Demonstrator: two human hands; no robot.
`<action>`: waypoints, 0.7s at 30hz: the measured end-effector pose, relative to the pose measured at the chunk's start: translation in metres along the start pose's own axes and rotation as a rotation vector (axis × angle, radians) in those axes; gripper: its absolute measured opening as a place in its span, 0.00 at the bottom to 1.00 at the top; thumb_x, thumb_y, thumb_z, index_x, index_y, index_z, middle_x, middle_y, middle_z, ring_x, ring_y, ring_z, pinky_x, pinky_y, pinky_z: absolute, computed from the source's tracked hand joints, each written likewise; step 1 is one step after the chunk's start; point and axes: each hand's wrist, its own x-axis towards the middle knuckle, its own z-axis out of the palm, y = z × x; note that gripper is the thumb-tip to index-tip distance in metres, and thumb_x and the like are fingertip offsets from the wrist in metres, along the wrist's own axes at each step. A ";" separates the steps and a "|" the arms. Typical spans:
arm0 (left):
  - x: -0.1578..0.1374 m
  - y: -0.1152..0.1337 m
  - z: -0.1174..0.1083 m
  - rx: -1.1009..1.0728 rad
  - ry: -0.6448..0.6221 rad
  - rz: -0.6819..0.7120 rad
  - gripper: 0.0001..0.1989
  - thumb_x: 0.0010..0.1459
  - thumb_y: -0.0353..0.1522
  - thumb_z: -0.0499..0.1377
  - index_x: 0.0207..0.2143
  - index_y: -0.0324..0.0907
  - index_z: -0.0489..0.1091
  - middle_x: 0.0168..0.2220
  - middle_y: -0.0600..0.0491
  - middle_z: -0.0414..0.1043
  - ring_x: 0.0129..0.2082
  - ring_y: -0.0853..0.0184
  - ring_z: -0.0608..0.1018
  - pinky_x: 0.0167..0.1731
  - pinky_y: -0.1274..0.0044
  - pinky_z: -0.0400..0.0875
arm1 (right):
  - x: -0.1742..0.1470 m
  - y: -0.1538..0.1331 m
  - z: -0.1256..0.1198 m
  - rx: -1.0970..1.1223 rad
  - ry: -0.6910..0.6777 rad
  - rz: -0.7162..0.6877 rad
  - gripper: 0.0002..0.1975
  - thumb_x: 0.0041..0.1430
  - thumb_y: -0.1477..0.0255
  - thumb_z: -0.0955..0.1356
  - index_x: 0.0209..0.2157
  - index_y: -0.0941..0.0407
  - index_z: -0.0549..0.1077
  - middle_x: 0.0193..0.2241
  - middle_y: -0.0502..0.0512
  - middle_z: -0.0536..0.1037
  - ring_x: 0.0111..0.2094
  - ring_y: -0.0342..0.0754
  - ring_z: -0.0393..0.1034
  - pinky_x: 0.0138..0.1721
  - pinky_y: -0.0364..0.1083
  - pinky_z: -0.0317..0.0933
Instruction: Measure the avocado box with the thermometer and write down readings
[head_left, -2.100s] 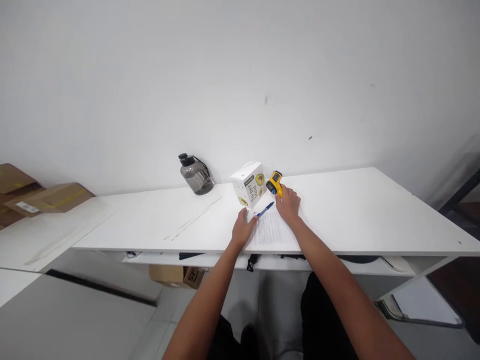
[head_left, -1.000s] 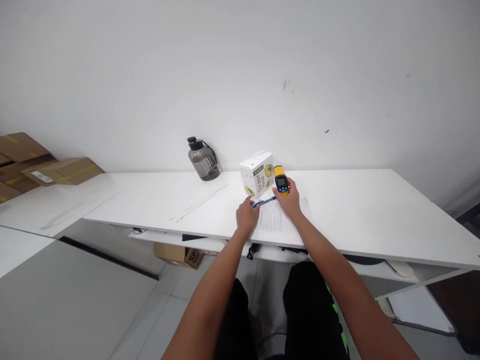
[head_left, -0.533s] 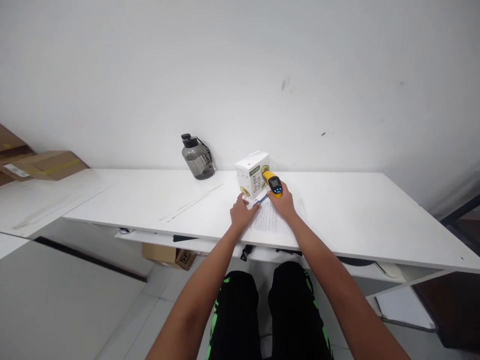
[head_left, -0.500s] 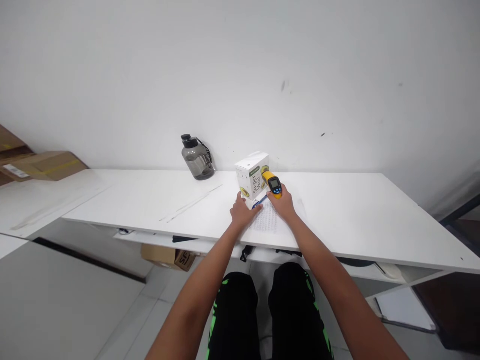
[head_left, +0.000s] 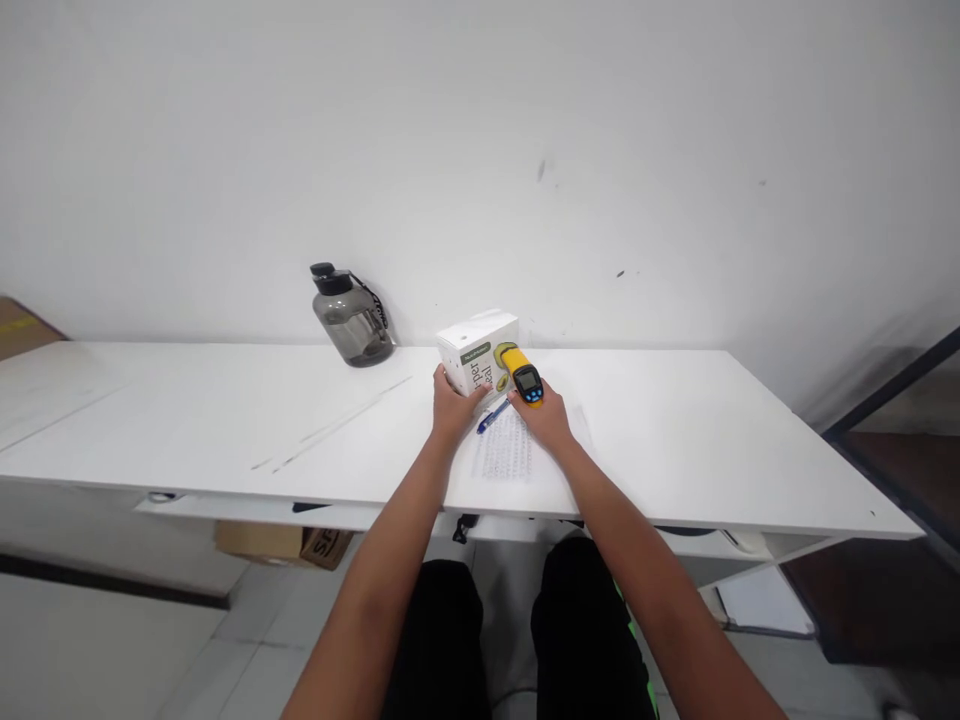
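Note:
A white box with avocado pictures (head_left: pixel 478 358) stands on the white table, and my left hand (head_left: pixel 453 408) grips its lower left corner with the thumb across the front. My right hand (head_left: pixel 545 415) is wrapped round the handle of a yellow and black infrared thermometer (head_left: pixel 527 380). Its display and blue buttons face me, while its front end is close against the box's right side. Between my hands a blue pen (head_left: pixel 493 415) lies on a sheet of paper (head_left: pixel 508 450) covered in rows of marks.
A grey water bottle with a black lid (head_left: pixel 352 315) stands by the wall at left. A cardboard box (head_left: pixel 259 540) sits below the table (head_left: pixel 675 430), whose front edge runs before my legs. Another carton (head_left: pixel 22 330) is at the far left.
My left hand has gone from beside the pen to gripping the box, which has turned slightly. The right hand still holds the thermometer. The view has shifted to the right.

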 end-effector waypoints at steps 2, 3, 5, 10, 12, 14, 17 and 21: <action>-0.002 0.003 -0.005 -0.161 -0.010 -0.016 0.45 0.44 0.37 0.75 0.62 0.45 0.59 0.58 0.43 0.72 0.56 0.55 0.76 0.53 0.67 0.75 | -0.001 0.000 -0.004 -0.023 -0.011 -0.020 0.20 0.54 0.49 0.71 0.39 0.50 0.75 0.28 0.49 0.79 0.31 0.51 0.73 0.35 0.48 0.67; -0.002 0.005 -0.006 -0.243 -0.019 -0.020 0.42 0.45 0.37 0.74 0.61 0.45 0.61 0.56 0.44 0.74 0.54 0.55 0.78 0.52 0.67 0.76 | -0.001 0.000 -0.006 -0.026 -0.013 -0.031 0.21 0.54 0.49 0.71 0.39 0.50 0.75 0.28 0.50 0.79 0.32 0.51 0.73 0.35 0.48 0.67; -0.001 0.009 -0.009 -0.411 -0.027 -0.026 0.38 0.48 0.40 0.73 0.60 0.46 0.65 0.54 0.46 0.76 0.52 0.56 0.80 0.51 0.67 0.77 | -0.001 0.002 -0.008 -0.024 -0.015 -0.046 0.22 0.54 0.48 0.70 0.39 0.51 0.74 0.29 0.50 0.79 0.32 0.51 0.74 0.35 0.48 0.67; 0.006 0.012 -0.014 -0.686 0.005 -0.079 0.42 0.48 0.40 0.73 0.64 0.47 0.64 0.59 0.46 0.74 0.54 0.56 0.80 0.54 0.65 0.77 | -0.003 0.004 -0.009 -0.035 -0.062 -0.064 0.23 0.54 0.47 0.70 0.39 0.51 0.75 0.29 0.51 0.79 0.32 0.51 0.74 0.34 0.48 0.67; 0.008 0.011 -0.015 -0.710 0.018 -0.091 0.42 0.48 0.38 0.73 0.65 0.47 0.64 0.61 0.46 0.73 0.56 0.55 0.79 0.55 0.65 0.76 | -0.004 0.003 -0.008 -0.058 -0.077 -0.076 0.23 0.54 0.48 0.70 0.41 0.51 0.75 0.28 0.51 0.79 0.32 0.51 0.74 0.34 0.48 0.67; 0.008 0.010 -0.016 -0.711 0.030 -0.099 0.44 0.47 0.37 0.74 0.66 0.48 0.63 0.61 0.47 0.73 0.57 0.55 0.78 0.56 0.64 0.76 | -0.005 0.001 -0.008 -0.081 -0.084 -0.097 0.24 0.54 0.48 0.70 0.43 0.52 0.76 0.28 0.50 0.79 0.31 0.51 0.74 0.33 0.48 0.67; 0.009 0.008 -0.014 -0.709 0.028 -0.108 0.46 0.46 0.34 0.74 0.67 0.48 0.62 0.61 0.48 0.73 0.59 0.54 0.77 0.57 0.64 0.75 | -0.006 -0.001 -0.007 -0.106 -0.089 -0.123 0.24 0.54 0.49 0.70 0.44 0.52 0.76 0.28 0.50 0.79 0.30 0.51 0.73 0.33 0.48 0.66; 0.008 0.010 -0.013 -0.705 -0.002 -0.114 0.47 0.45 0.32 0.74 0.67 0.47 0.62 0.61 0.48 0.73 0.60 0.54 0.76 0.59 0.63 0.74 | -0.006 -0.002 -0.008 -0.105 -0.082 -0.124 0.24 0.54 0.49 0.71 0.44 0.52 0.76 0.29 0.51 0.79 0.31 0.51 0.73 0.34 0.48 0.66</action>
